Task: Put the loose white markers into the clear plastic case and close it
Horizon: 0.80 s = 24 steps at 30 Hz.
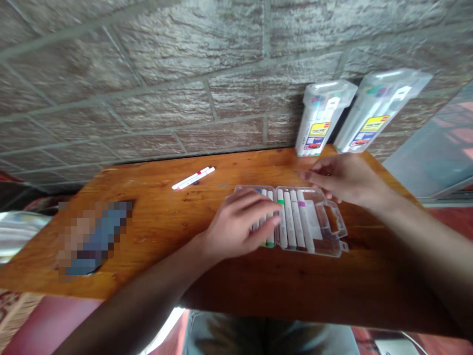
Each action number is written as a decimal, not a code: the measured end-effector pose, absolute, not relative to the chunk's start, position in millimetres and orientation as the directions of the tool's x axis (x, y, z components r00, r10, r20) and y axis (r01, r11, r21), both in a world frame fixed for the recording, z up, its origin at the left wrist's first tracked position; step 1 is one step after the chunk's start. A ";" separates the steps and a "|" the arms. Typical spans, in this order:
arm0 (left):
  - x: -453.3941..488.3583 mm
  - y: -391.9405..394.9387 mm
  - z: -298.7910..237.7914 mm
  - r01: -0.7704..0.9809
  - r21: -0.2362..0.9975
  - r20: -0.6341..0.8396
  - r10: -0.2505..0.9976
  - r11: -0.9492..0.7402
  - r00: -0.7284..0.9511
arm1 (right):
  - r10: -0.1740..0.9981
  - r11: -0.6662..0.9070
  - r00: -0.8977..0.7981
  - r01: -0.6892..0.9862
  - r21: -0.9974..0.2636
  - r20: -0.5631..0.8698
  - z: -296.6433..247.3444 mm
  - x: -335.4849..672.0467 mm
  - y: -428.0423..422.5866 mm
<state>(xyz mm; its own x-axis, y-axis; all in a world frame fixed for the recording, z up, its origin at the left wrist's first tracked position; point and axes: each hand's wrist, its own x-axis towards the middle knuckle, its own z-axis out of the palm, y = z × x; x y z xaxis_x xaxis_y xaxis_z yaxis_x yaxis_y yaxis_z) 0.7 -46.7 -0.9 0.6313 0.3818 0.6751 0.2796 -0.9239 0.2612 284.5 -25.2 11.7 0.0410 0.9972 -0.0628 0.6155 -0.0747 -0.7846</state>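
My left hand [242, 222] lies over the left half of an opened clear plastic marker case [334, 249], its fingers loosely bent and apart. It partly hides the row of white markers there. To its right, several white markers [290, 217] lie side by side in the other half, some with green or purple bands. My right hand [345, 180] hovers by the case's upper right corner, near the cut-out handle [342, 222]. Its fingers are loosely curled and apart, with nothing visible in them.
Two loose white markers [194, 178] lie on the wooden table [166, 217], back left of the case. Two upright clear marker cases [318, 118] with labels stand at the back right against the brick wall [229, 88]. A blurred-out dark object [101, 241] lies at the left.
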 end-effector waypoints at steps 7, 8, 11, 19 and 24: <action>-68.0 37.2 -2.9 0.931 0.225 0.367 0.910 -0.289 0.194 | 0.977 0.093 0.039 0.803 -0.589 0.208 5.7 287.9 -22.7; -74.3 42.9 -4.4 0.949 0.211 0.330 0.931 -0.233 0.156 | 0.978 0.098 0.033 0.802 -0.589 0.207 5.8 287.1 -22.9; -85.0 50.0 -7.8 0.967 0.187 0.284 0.952 -0.173 0.116 | 0.978 0.112 0.018 0.797 -0.593 0.209 7.0 284.7 -23.2; -82.5 48.1 -9.6 0.949 0.176 0.237 0.947 -0.259 0.215 | 0.974 0.145 -0.017 0.812 -0.565 0.225 5.6 284.1 -22.5; -68.0 40.1 -14.5 0.898 0.174 0.248 0.900 -0.405 0.358 | 0.969 0.186 -0.058 0.810 -0.557 0.239 2.5 283.9 -23.3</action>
<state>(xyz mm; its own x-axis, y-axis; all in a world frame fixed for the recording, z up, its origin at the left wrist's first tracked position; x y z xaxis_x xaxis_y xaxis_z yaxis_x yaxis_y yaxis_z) -68.0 40.1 -14.5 0.3578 0.9002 0.2483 0.8976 -0.4049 0.1745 283.9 -23.3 2.5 -0.0584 0.9693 0.2387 0.8096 0.1859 -0.5568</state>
